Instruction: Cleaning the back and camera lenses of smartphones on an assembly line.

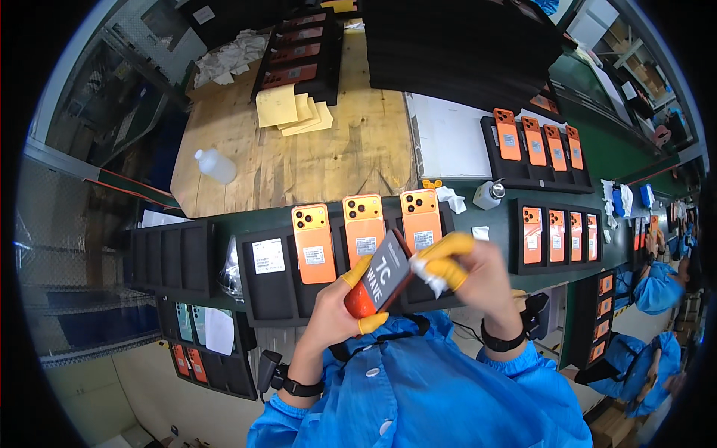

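In my left hand (337,312), with yellow finger covers on, is a smartphone (379,275) held tilted, its dark face with white lettering and a red-orange lower end turned up. My right hand (478,275), also in yellow finger covers, pinches a crumpled white cloth (431,279) against the phone's upper right edge. Just beyond my hands lies a black compartment tray (280,302). Three orange phones, a left one (314,250), a middle one (364,220) and a right one (422,220), rest in it camera side up. A white labelled sheet (269,256) fills its left slot.
An unfilled black tray (170,260) is at the left. More trays of orange phones (554,235) stand at the right. A white bottle (216,166) and yellow sheets (287,108) sit on the wooden board (358,142). A pump bottle (489,194) stands right of centre. Blue-clad people (657,287) are at far right.
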`<action>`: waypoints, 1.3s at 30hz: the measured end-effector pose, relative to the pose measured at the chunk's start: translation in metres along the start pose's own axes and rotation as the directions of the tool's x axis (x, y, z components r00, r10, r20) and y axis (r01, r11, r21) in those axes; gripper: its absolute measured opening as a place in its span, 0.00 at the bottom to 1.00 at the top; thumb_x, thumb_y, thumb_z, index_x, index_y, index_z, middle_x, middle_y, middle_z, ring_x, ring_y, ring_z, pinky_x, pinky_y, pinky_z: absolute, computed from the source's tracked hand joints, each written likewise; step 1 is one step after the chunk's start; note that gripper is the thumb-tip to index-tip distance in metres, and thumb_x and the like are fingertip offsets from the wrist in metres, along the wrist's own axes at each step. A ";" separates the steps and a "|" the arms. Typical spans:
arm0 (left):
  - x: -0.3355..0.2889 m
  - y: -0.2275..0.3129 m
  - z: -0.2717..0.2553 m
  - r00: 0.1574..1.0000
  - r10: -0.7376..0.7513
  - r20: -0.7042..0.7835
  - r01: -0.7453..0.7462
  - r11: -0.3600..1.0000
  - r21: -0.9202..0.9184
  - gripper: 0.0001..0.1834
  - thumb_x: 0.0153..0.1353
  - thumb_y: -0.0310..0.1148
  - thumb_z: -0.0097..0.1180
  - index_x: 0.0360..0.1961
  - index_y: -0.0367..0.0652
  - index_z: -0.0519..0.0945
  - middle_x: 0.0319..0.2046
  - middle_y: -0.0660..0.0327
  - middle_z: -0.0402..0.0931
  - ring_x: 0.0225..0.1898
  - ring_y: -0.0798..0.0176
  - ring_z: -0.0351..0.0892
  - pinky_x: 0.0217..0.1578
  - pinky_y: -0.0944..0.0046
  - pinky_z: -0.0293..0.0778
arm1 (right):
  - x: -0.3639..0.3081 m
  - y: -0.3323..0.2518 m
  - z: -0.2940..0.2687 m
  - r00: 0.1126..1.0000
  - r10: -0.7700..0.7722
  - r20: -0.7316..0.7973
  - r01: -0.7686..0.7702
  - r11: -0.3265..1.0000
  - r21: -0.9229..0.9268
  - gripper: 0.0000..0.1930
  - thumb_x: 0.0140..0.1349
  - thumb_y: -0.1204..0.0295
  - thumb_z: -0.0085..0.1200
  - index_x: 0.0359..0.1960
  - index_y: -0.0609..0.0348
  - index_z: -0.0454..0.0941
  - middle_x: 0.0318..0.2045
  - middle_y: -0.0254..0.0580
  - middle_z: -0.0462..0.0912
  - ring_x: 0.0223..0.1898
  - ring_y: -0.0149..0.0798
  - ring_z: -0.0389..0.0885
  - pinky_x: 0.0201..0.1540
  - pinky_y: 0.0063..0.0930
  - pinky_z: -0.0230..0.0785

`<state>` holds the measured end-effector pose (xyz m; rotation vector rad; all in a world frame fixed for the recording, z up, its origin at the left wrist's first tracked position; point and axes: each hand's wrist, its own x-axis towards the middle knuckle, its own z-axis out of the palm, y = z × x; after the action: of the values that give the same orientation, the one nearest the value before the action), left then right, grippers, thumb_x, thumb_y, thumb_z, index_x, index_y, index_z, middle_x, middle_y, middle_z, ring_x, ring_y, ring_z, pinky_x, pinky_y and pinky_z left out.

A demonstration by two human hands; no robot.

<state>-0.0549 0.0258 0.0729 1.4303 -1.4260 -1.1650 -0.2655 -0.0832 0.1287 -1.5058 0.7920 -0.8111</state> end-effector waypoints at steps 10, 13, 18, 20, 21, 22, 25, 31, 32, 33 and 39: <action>0.010 0.002 0.027 0.971 -0.194 0.143 0.232 0.910 -0.344 0.45 0.46 0.22 0.67 0.66 0.38 0.58 0.54 0.56 0.70 0.49 0.65 0.75 0.48 0.65 0.73 | -0.015 0.007 0.023 0.787 -0.616 -0.038 0.355 0.502 -0.788 0.14 0.41 0.74 0.61 0.34 0.59 0.81 0.32 0.36 0.80 0.35 0.39 0.78 0.39 0.33 0.71; 0.016 -0.020 0.030 0.929 -0.313 0.198 0.366 0.861 -0.352 0.35 0.47 0.22 0.65 0.58 0.34 0.67 0.46 0.58 0.75 0.41 0.65 0.79 0.41 0.66 0.76 | -0.033 0.019 0.009 0.876 -0.473 0.091 0.339 0.471 -0.814 0.14 0.45 0.72 0.55 0.36 0.61 0.78 0.31 0.38 0.78 0.35 0.39 0.77 0.39 0.33 0.71; 0.030 0.017 0.034 0.910 -0.328 0.256 0.402 0.851 -0.337 0.35 0.58 0.33 0.61 0.63 0.37 0.61 0.32 0.57 0.77 0.21 0.71 0.72 0.21 0.73 0.68 | -0.026 0.038 0.013 0.806 -0.582 -0.107 0.306 0.565 -0.766 0.15 0.50 0.70 0.50 0.40 0.62 0.76 0.32 0.41 0.73 0.40 0.42 0.73 0.41 0.29 0.68; 0.040 0.006 0.024 0.877 -0.293 0.381 0.422 0.849 -0.318 0.33 0.57 0.31 0.61 0.62 0.35 0.63 0.34 0.59 0.77 0.26 0.70 0.74 0.26 0.73 0.71 | -0.027 0.035 0.018 0.744 -0.653 -0.141 0.294 0.510 -0.809 0.06 0.47 0.72 0.51 0.24 0.60 0.69 0.27 0.40 0.68 0.31 0.40 0.67 0.34 0.29 0.62; 0.042 0.013 0.025 0.889 -0.277 0.365 0.395 0.866 -0.306 0.33 0.57 0.31 0.61 0.62 0.35 0.63 0.34 0.59 0.77 0.26 0.70 0.74 0.26 0.73 0.71 | -0.029 0.034 0.025 0.717 -0.689 -0.104 0.325 0.463 -0.825 0.05 0.47 0.72 0.51 0.24 0.59 0.69 0.26 0.39 0.69 0.32 0.39 0.68 0.35 0.29 0.63; 0.042 0.014 0.027 0.901 -0.261 0.345 0.369 0.881 -0.297 0.32 0.57 0.30 0.61 0.62 0.35 0.64 0.34 0.59 0.78 0.26 0.70 0.74 0.27 0.73 0.71 | -0.031 0.034 0.032 0.675 -0.726 -0.132 0.358 0.479 -0.801 0.06 0.47 0.72 0.52 0.25 0.59 0.70 0.26 0.39 0.70 0.32 0.39 0.69 0.35 0.30 0.64; 0.047 0.010 0.042 0.909 -0.216 0.356 0.322 0.907 -0.271 0.32 0.57 0.30 0.61 0.61 0.35 0.65 0.34 0.60 0.78 0.28 0.70 0.74 0.28 0.73 0.71 | -0.050 0.038 0.021 0.764 -0.629 -0.146 0.253 0.500 -0.828 0.16 0.47 0.72 0.54 0.39 0.61 0.77 0.32 0.40 0.77 0.35 0.41 0.76 0.39 0.32 0.70; 0.045 0.007 0.045 0.921 -0.237 0.311 0.321 0.912 -0.255 0.29 0.57 0.26 0.60 0.60 0.35 0.67 0.37 0.61 0.78 0.33 0.70 0.75 0.33 0.73 0.72 | -0.051 0.019 0.012 0.794 -0.565 -0.225 0.143 0.533 -0.834 0.19 0.44 0.77 0.55 0.42 0.61 0.79 0.28 0.38 0.76 0.33 0.39 0.76 0.39 0.29 0.69; 0.047 0.013 0.046 0.931 -0.234 0.279 0.312 0.909 -0.277 0.29 0.57 0.26 0.59 0.60 0.34 0.67 0.38 0.61 0.78 0.33 0.70 0.75 0.33 0.73 0.72 | -0.054 0.024 0.020 0.795 -0.581 -0.176 0.214 0.540 -0.814 0.15 0.46 0.75 0.54 0.39 0.61 0.78 0.27 0.38 0.75 0.32 0.38 0.75 0.38 0.29 0.68; 0.047 0.017 0.045 0.940 -0.232 0.250 0.302 0.906 -0.298 0.29 0.57 0.25 0.59 0.61 0.34 0.66 0.39 0.61 0.78 0.33 0.70 0.75 0.33 0.72 0.72 | -0.055 0.026 0.025 0.792 -0.596 -0.130 0.282 0.546 -0.789 0.11 0.48 0.73 0.53 0.35 0.62 0.77 0.26 0.38 0.74 0.32 0.38 0.73 0.36 0.29 0.67; 0.039 0.017 0.037 0.931 -0.220 0.291 0.313 0.890 -0.330 0.26 0.57 0.26 0.59 0.57 0.34 0.69 0.34 0.62 0.78 0.29 0.72 0.75 0.29 0.74 0.71 | -0.041 0.016 0.009 0.844 -0.523 -0.118 0.185 0.489 -0.852 0.18 0.45 0.75 0.56 0.41 0.62 0.79 0.29 0.40 0.76 0.36 0.40 0.76 0.40 0.30 0.69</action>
<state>-0.0974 -0.0111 0.0760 1.2674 -1.1019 -1.7407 -0.2799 -0.0450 0.1106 -2.4848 1.2669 -1.1474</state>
